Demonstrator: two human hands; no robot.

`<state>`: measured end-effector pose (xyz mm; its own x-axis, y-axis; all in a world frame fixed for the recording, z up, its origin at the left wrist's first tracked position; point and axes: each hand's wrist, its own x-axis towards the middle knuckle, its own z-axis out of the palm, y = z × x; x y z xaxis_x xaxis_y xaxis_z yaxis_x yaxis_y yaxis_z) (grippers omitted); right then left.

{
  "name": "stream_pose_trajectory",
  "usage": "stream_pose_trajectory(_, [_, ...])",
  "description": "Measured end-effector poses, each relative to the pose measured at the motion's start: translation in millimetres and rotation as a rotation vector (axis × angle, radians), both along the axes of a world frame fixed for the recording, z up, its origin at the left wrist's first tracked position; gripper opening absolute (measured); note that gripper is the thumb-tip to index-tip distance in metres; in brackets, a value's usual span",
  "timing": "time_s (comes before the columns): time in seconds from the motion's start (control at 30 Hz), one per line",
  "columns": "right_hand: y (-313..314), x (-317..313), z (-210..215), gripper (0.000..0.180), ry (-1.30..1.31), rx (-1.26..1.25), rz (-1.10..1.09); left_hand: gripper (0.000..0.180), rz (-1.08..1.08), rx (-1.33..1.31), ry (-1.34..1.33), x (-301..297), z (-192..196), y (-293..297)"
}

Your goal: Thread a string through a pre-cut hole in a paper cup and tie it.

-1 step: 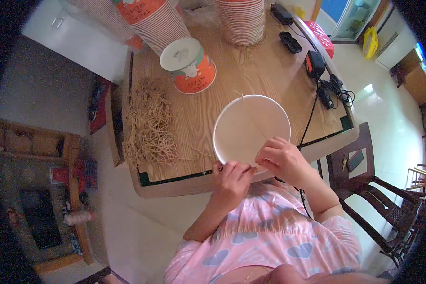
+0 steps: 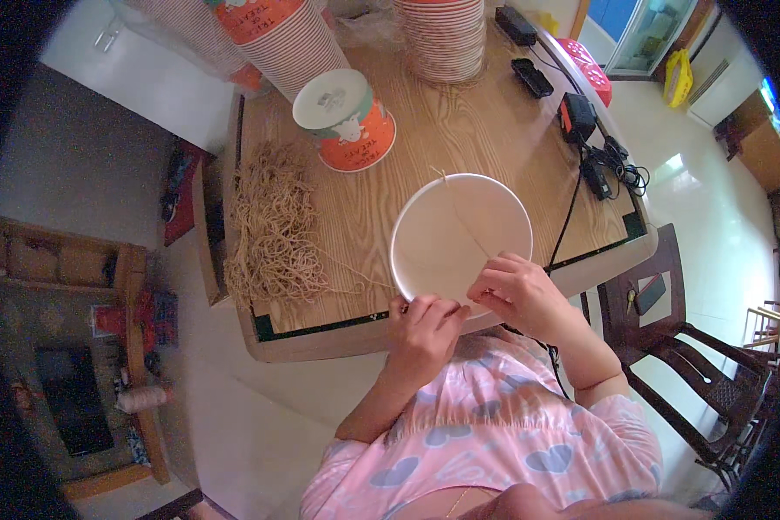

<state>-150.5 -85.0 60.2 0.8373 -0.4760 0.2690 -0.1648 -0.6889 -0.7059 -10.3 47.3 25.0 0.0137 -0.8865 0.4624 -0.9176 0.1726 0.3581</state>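
At the near edge of the wooden surface point(image 2: 459, 130), both hands work on the rim of a white paper bowl point(image 2: 461, 234). Left hand point(image 2: 425, 325): fingers curled together, tips pinched at the bowl's near-left rim, touching it. Right hand point(image 2: 516, 290): fingers bunched and closed on a thin tan string point(image 2: 464, 221) at the bowl's near-right rim; the two hands sit just beside each other, fingertips almost meeting. String runs from the right hand across the bowl's open inside to the far rim, where a short end sticks out past the edge. Bowl lies on the surface with its opening toward the camera, near rim overhanging or level with the surface edge; cannot tell which. Left of the bowl: loose heap of tan strings point(image 2: 273, 225), spread along the left side of the surface, a few strands trailing toward the bowl. Far-left of the bowl: orange printed paper bowl point(image 2: 347, 121), upside down, white base up. Beyond it, a tall leaning stack of striped paper bowls point(image 2: 282, 35); to the far right of that, a second stack of bowls point(image 2: 442, 35). Right side of the surface: black chargers and cables point(image 2: 594, 152). Near right, on the floor, a dark wooden chair point(image 2: 685, 364).
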Motion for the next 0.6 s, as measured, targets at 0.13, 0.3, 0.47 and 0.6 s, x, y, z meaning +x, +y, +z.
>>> stream_pose_trajectory(0.13, [-3.1, -0.3, 0.7, 0.008, 0.066, 0.129, 0.103, 0.02, 0.01, 0.018, -0.021, -1.7, 4.3, -0.3])
stream_pose_trajectory(0.3, [-4.7, 0.5, 2.5, 0.005, 0.076, 0.123, 0.132, 0.02, 0.027, 0.037, -0.001, -1.3, 3.4, -0.1])
stream_pose_trajectory(0.47, [-5.1, -1.3, 4.1, 0.007, 0.115, 0.16, 0.101, 0.017, 0.001, -0.005, -0.015, -0.3, 4.3, -1.4])
stream_pose_trajectory(0.6, [-5.3, -1.0, 2.5, 0.008, 0.101, 0.146, 0.117, 0.017, 0.004, -0.009, -0.015, 0.2, 2.4, -1.4])
